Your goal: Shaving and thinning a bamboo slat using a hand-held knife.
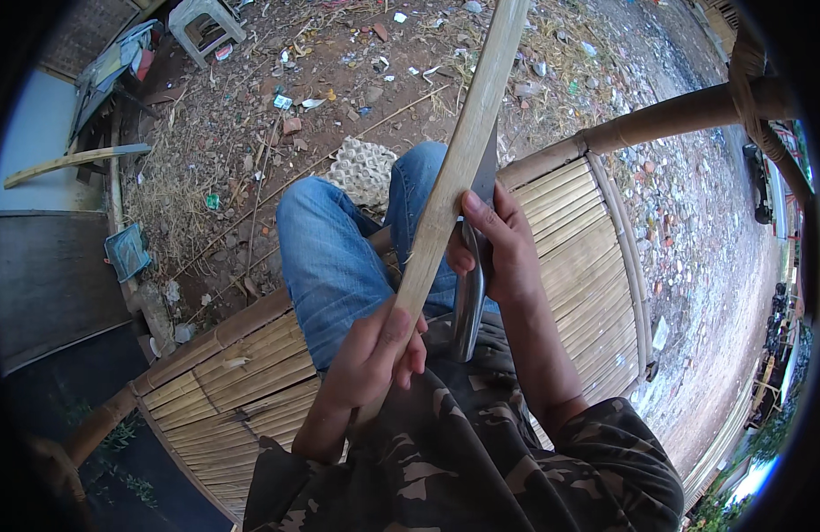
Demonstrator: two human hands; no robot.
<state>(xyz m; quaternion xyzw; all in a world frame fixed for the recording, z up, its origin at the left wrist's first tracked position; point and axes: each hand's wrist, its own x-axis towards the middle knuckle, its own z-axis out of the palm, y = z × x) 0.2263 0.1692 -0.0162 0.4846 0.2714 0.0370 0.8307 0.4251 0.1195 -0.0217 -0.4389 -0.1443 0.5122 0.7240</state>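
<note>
A long pale bamboo slat (463,151) runs slantwise across my lap, from my waist up past the top of the view. My left hand (371,353) is closed around its lower part. In my right hand (506,244) is a large knife (468,306) with a shiny metal handle, gripped where handle and blade meet. Its dark blade lies along the right side of the slat, partly hidden behind it. My right thumb reaches to the slat's edge. Whether the blade's edge bites into the slat cannot be seen.
I sit on a slatted bamboo bench (565,232) with a round bamboo rail (676,117) at right. An egg tray (360,173) lies on the littered ground beyond my knees. A plastic stool (204,28) stands far left; another pale strip (73,164) leans near the wall.
</note>
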